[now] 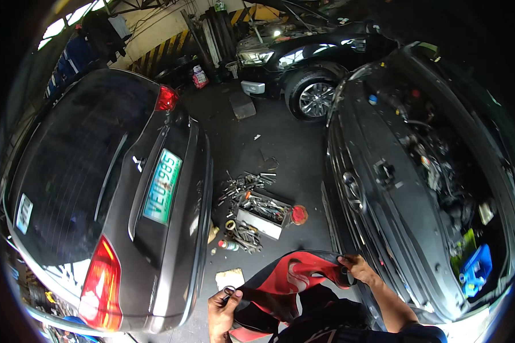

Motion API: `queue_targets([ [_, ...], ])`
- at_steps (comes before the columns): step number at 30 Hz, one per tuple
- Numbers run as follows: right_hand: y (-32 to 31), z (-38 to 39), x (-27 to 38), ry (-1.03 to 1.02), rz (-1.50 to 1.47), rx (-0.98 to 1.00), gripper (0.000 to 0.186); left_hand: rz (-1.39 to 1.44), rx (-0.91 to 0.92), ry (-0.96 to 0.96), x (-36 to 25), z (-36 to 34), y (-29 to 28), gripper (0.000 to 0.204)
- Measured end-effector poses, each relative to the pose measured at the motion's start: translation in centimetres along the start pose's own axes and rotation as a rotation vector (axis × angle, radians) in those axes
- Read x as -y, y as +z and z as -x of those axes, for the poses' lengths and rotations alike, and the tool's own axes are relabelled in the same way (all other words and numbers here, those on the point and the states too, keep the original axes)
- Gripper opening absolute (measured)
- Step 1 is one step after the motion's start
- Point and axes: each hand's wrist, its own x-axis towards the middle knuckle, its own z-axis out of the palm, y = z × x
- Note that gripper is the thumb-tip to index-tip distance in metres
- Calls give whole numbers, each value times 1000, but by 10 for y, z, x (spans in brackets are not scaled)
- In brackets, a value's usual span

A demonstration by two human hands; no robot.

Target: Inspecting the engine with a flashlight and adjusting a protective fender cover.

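Between my two hands hangs a flexible red and black sheet (281,275), which looks like a fender cover, with a pale curved mark on it. My left hand (221,311) is closed on its left corner, where a dark round piece shows by the thumb. Higher up, my right hand (357,268) pinches the opposite corner beside another dark round piece. The sheet sags in the middle, and its lower part is folded in front of my body. Near my right forearm is the front of a dark car (377,228) with its engine bay exposed.
At left stands a dark car's rear (180,246). An open metal toolbox (260,230) sits on the floor, with loose wrenches (247,235), a red round container (298,215) and a small can (229,245) around it. A blue container (478,268) rests in the engine bay. Farther back is a black vehicle (292,60).
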Motion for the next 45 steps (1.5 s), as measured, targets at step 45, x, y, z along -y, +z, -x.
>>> queue_targets([
  [45, 27, -1478, 436, -215, 313, 213, 46, -825, 66, 920, -213, -1513, -3, 51],
])
